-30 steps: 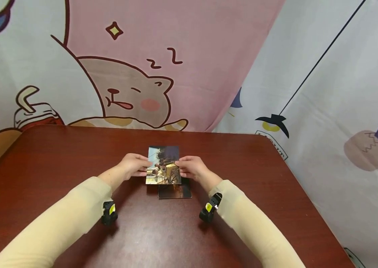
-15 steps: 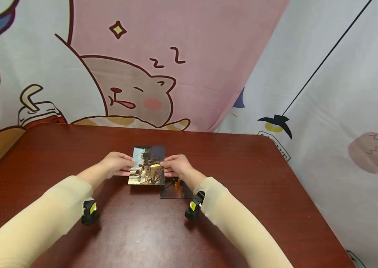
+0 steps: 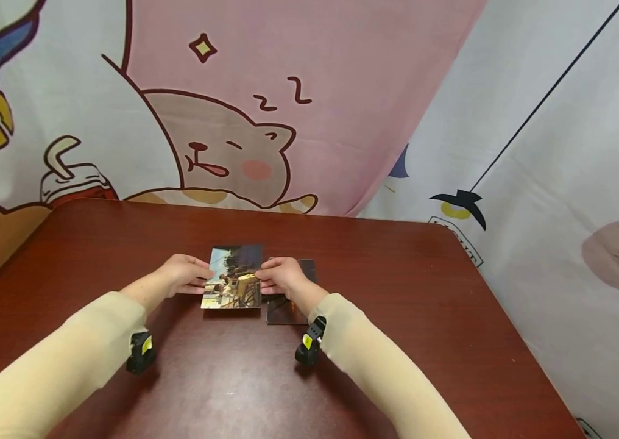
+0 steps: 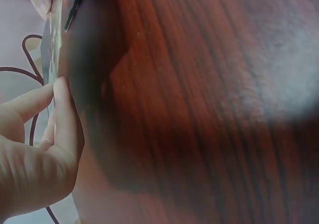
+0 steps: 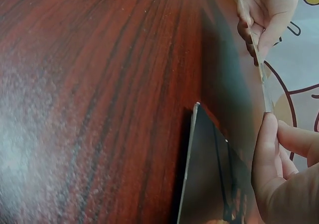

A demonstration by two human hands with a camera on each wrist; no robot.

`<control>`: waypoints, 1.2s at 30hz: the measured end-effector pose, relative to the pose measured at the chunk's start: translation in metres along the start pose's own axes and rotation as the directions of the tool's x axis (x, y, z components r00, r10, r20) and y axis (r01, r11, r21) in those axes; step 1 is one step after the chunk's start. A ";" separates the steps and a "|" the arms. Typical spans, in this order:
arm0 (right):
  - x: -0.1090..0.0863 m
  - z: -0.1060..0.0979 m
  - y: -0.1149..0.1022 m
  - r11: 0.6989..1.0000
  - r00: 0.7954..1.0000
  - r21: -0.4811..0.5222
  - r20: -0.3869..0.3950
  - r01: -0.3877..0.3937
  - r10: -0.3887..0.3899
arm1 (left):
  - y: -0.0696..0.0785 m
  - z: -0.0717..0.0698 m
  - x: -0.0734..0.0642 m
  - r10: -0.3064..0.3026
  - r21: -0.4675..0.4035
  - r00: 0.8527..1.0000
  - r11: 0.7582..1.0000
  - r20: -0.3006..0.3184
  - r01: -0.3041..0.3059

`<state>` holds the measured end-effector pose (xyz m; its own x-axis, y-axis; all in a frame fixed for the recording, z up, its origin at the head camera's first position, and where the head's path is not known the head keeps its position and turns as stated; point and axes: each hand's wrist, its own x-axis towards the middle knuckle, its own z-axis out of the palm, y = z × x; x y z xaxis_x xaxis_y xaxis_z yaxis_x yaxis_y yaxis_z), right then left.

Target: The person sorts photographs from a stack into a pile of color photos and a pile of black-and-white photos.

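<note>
A glossy picture card (image 3: 233,280) with a painted scene of figures is held just above the table in the head view. My left hand (image 3: 184,275) pinches its left edge between thumb and fingers. On the opposite edge, my right hand (image 3: 283,278) pinches it the same way. Both wrist views show the card (image 4: 54,45) nearly edge-on, thin and stiff. A second, darker picture card or stack of cards (image 3: 286,313) lies on the table under my right hand, partly hidden by it. In the right wrist view the dark card's (image 5: 212,179) corner shows.
The reddish-brown wooden table (image 3: 397,317) extends around both hands. Behind it hangs a cloth (image 3: 353,91) printed with cartoon animals, meeting the table's far edge. Each wrist carries a small black strapped device, such as the left wrist camera (image 3: 141,352).
Both hands have carried the bright picture card left, off the dark one, and lately lowered it slightly toward the table. More of the dark card shows now. The head view has shifted slightly.
</note>
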<state>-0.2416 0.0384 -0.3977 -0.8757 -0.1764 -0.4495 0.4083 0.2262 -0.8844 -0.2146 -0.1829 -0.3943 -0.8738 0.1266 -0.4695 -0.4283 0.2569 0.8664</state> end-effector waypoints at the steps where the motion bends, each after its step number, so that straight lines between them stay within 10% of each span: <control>1: 0.000 0.001 0.000 1.000 1.000 0.003 0.002 -0.002 0.002 | -0.002 -0.001 0.001 -0.001 -0.007 1.000 1.000 0.005 0.001; 26: -0.004 0.002 -0.004 0.991 0.998 -0.132 0.057 -0.024 0.032 | -0.005 0.003 -0.011 0.010 0.156 0.994 0.988 -0.110 0.007; 36: -0.007 -0.019 -0.014 0.994 0.997 -0.112 0.079 -0.016 0.025 | 0.011 0.009 -0.011 0.051 0.087 0.998 0.995 -0.033 -0.048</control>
<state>-0.2456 0.0551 -0.3800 -0.8425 -0.2454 -0.4796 0.3908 0.3345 -0.8576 -0.2076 -0.1733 -0.3813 -0.9015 0.1080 -0.4191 -0.3644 0.3331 0.8696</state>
